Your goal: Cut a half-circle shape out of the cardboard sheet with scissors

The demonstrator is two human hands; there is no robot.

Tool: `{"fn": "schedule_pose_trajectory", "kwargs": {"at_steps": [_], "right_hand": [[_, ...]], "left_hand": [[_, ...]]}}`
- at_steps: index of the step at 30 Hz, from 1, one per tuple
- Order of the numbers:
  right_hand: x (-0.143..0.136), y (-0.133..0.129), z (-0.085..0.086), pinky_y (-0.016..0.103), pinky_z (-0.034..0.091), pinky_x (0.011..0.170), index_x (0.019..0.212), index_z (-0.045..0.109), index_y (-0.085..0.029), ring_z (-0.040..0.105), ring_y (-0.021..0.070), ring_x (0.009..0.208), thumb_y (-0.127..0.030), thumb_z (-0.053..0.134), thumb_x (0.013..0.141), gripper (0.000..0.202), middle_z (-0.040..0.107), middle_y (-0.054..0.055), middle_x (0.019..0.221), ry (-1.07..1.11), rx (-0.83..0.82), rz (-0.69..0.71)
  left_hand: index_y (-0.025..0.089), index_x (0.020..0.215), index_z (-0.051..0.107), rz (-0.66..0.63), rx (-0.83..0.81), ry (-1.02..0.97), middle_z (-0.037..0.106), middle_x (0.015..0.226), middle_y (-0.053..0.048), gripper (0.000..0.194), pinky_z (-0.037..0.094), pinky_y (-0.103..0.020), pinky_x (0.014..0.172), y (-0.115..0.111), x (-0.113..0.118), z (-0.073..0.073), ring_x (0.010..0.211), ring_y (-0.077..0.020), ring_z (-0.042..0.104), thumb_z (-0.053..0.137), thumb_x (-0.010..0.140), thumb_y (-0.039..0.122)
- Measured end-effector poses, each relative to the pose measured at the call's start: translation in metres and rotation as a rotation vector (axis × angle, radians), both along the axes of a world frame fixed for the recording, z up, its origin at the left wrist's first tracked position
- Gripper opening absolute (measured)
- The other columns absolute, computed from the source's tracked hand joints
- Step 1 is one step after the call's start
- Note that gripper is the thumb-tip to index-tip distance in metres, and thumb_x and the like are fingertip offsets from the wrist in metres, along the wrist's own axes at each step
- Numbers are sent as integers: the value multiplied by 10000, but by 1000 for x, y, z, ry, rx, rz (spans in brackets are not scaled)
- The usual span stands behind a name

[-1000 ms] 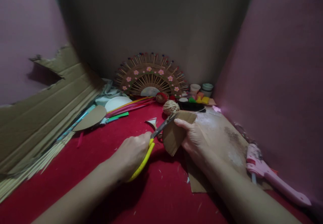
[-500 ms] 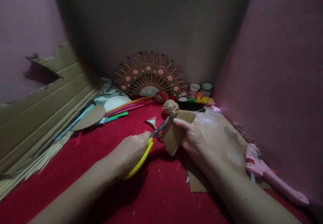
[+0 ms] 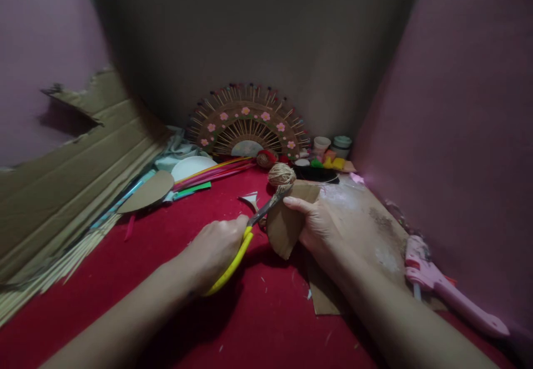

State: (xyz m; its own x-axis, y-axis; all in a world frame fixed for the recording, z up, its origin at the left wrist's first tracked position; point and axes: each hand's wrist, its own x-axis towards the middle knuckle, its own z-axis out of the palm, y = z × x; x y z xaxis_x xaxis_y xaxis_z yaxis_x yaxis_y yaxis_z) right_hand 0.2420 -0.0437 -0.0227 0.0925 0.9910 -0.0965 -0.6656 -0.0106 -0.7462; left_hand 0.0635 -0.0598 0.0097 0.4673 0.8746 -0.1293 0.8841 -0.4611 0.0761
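My left hand [image 3: 220, 247] is closed around the yellow handles of a pair of scissors [image 3: 233, 266]. Their dark blades reach up and right, along the left edge of a small piece of cardboard [image 3: 285, 225] with a curved side. My right hand [image 3: 318, 225] pinches that cardboard at its right side, thumb on top; the other fingers are mostly hidden behind it. Just past the blade tips sits a ball of twine [image 3: 282, 175]. A curved white-and-brown offcut [image 3: 251, 200] lies on the red cloth [image 3: 266, 313] left of the blades.
A cardboard sheet [image 3: 353, 213] lies under my right arm, with a pink glue gun [image 3: 437, 286] at its right. A cut cardboard shape [image 3: 150, 191], thin sticks [image 3: 79, 247] and large cardboard [image 3: 83, 158] are at left. A flowered fan [image 3: 250, 122] stands at the back.
The cardboard piece and my right thumb have shifted very slightly left against the scissors. My left hand keeps nearly the same place and grip.
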Motion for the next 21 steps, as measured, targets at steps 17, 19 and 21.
{"fn": "schedule_pose_trajectory", "kwargs": {"at_steps": [17, 19, 21], "right_hand": [[0, 1, -3, 310, 507, 697, 797, 722, -189, 657, 168, 646, -81, 746, 530, 289, 750, -12, 706, -40, 129, 35], [-1, 0, -3, 310, 503, 693, 849, 721, -200, 656, 169, 646, -82, 746, 538, 334, 748, -15, 705, -36, 142, 44], [-1, 0, -3, 313, 501, 693, 882, 718, -203, 655, 173, 644, -90, 745, 542, 360, 748, -16, 714, -36, 145, 60]], "left_hand": [[169, 1053, 468, -49, 39, -161, 623, 931, -101, 236, 447, -331, 687, 3, 0, -10, 780, -221, 599, 292, 908, 232], [166, 1065, 472, -45, 50, -149, 628, 928, -103, 254, 449, -332, 697, 3, 0, -10, 790, -222, 604, 278, 912, 224], [167, 1055, 477, -46, 56, -133, 631, 901, -96, 248, 446, -326, 686, 4, -1, -11, 769, -218, 606, 285, 908, 220]]}}
